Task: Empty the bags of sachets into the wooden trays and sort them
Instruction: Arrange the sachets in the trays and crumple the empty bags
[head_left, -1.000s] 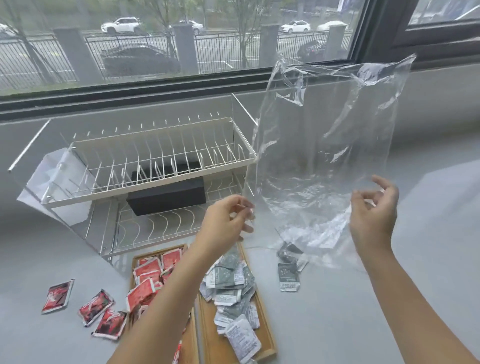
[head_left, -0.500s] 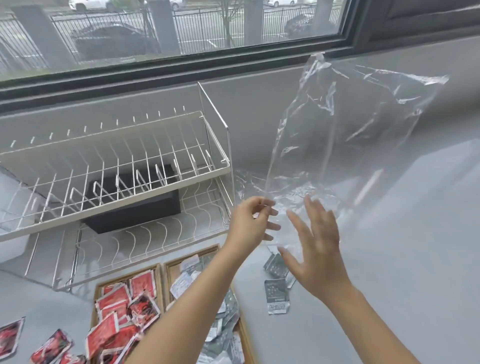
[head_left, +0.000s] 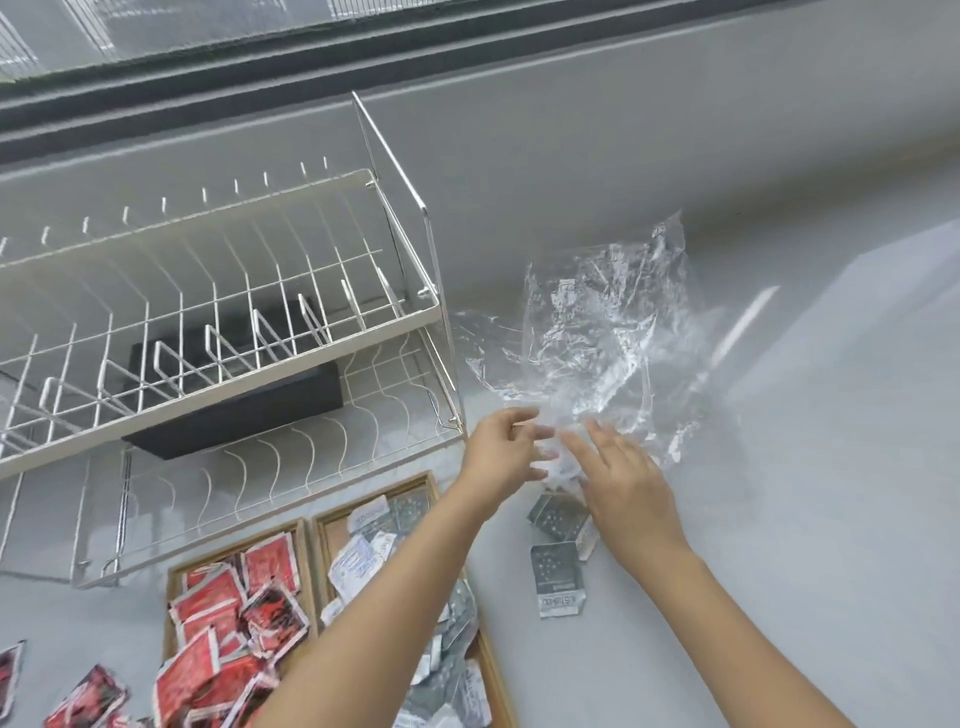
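Observation:
A clear empty plastic bag (head_left: 592, 343) lies crumpled on the grey counter, right of the dish rack. My left hand (head_left: 506, 457) pinches its near edge. My right hand (head_left: 626, 480) rests beside it with fingers spread on the same edge. Two wooden trays stand at the bottom: the left tray (head_left: 174, 577) holds red sachets (head_left: 228, 629), the right tray (head_left: 374, 493) holds grey and white sachets (head_left: 363, 551). Two or three grey sachets (head_left: 556, 574) lie loose on the counter under my right wrist. Loose red sachets (head_left: 88, 696) lie at the bottom left.
A white two-tier wire dish rack (head_left: 208, 322) fills the left, with a black box (head_left: 234, 400) on its lower shelf. A grey wall and a window sill (head_left: 467, 57) run behind. Bare counter (head_left: 805, 519) stretches to the right.
The bag, held up spread before the window, has come down and collapsed onto the counter. Both hands have closed together at its near edge, and my view has tilted down.

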